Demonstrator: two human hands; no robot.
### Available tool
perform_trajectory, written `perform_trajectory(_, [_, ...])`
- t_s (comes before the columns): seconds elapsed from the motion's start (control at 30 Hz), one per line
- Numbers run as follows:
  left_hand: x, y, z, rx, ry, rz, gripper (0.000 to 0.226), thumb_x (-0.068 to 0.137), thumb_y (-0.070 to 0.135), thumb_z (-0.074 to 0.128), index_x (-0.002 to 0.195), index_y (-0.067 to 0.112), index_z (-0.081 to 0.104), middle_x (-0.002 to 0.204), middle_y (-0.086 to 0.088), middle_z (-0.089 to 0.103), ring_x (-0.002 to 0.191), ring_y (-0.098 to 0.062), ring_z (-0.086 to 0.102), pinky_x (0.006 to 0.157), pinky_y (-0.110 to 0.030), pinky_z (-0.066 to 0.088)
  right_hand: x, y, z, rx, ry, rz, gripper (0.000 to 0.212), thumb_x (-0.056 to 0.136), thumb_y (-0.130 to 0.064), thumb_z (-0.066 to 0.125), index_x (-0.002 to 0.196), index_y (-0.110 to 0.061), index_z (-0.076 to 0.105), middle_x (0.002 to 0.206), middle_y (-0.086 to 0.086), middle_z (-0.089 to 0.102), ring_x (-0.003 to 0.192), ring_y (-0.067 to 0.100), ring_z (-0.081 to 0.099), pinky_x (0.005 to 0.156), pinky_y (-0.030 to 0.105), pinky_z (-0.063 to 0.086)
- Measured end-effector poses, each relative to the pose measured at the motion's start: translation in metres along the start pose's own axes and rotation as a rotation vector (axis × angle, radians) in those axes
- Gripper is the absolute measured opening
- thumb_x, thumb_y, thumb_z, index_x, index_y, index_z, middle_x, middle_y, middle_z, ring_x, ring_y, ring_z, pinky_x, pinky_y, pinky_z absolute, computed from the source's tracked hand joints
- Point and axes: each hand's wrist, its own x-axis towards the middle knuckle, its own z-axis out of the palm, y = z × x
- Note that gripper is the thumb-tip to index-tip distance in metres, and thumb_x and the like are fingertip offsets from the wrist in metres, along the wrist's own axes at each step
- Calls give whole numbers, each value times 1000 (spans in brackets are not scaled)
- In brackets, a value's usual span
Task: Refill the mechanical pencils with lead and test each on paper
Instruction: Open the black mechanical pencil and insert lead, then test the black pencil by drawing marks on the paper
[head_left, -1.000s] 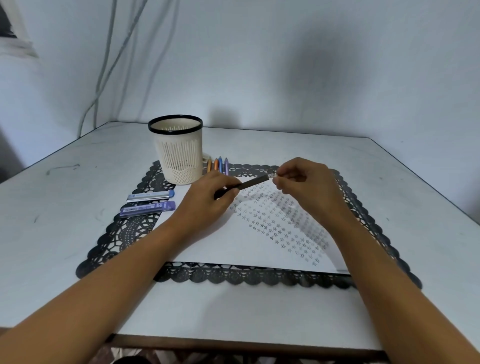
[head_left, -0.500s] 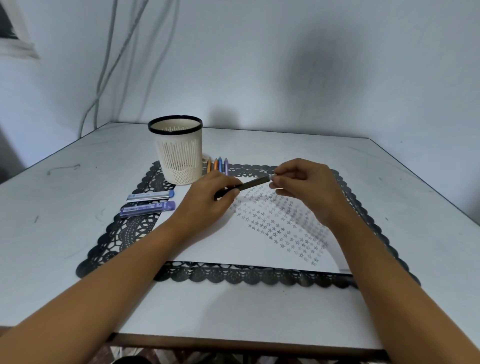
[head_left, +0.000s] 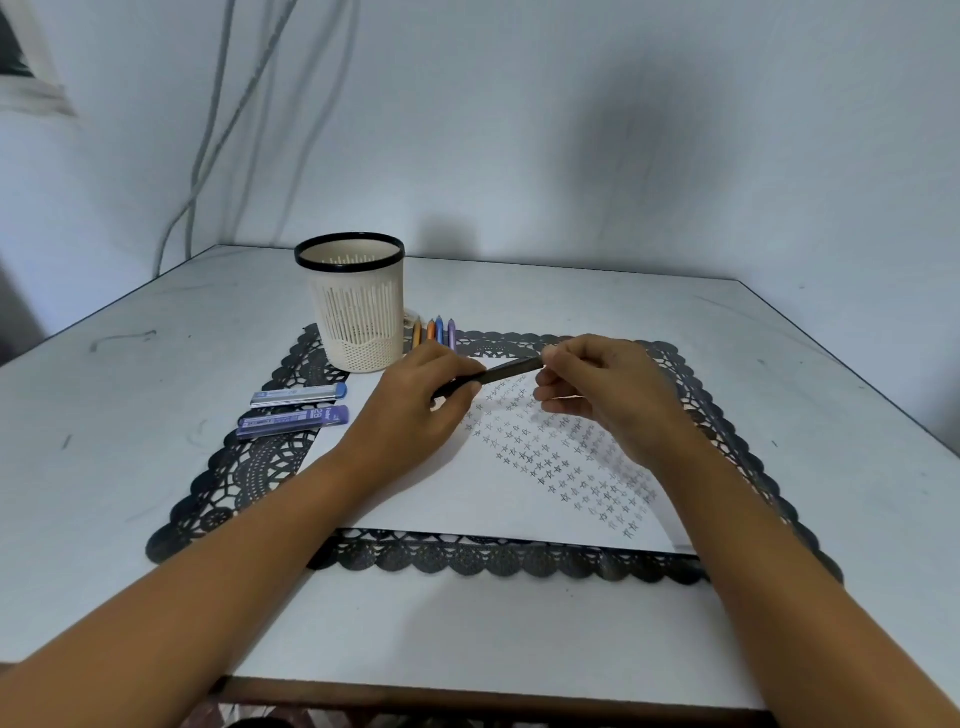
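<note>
My left hand (head_left: 422, 404) grips the lower part of a black mechanical pencil (head_left: 506, 371), held slanted above the paper. My right hand (head_left: 605, 392) pinches the pencil's upper end with thumb and fingers. Under both hands lies a white sheet of paper (head_left: 483, 493) covered with rows of small pencilled stars. Two lead cases lie on the left of the mat: a clear one with a blue cap (head_left: 298, 396) and a purple one (head_left: 293, 419). Several coloured pencils (head_left: 434, 331) lie side by side behind my left hand.
A cream slotted pen holder with a black rim (head_left: 356, 304) stands at the mat's back left. The black lace placemat (head_left: 249, 467) lies on a white table (head_left: 130, 374). The wall is close behind, with cables hanging at the left.
My right hand's fingers have shifted slightly at the pencil's upper end, closing in on it. The left hand and the pencil have stayed in place.
</note>
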Motion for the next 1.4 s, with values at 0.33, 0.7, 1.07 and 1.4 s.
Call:
perform_trajectory(0.33, [1,0,4,34,16,34,29,85,27,55,103,7,65,91,-5,61,78,-8,56,72,-17,46,-2,7,19,341,-9,134,7,88,-9,59,87,-11,65,78,2,65,74,12,65,72,30,56])
perform_trajectory(0.7, [-2,5,3,-174,-208,-343,42,97,37,30,135,25,40,133,0,48,116,-7,42,96,-27,32,9,2,-7,1018,291,338,25,93,-34,48,72,-22,52,62,-2,46,50,11,41,58,26,36])
perform_trajectory(1.07, [-7,-3,9,247,-551,-266,45,97,37,37,140,25,34,152,5,23,139,-10,18,110,-22,14,4,5,-14,1260,233,209,52,82,-58,32,54,-15,35,47,-3,25,36,11,21,45,17,24])
perform_trajectory(1.4, [-6,2,8,268,-546,-258,46,97,37,37,140,25,35,152,4,24,139,-10,19,108,-21,14,1,6,-13,1208,266,196,52,79,-56,31,46,-16,29,40,-5,18,32,11,14,44,17,14])
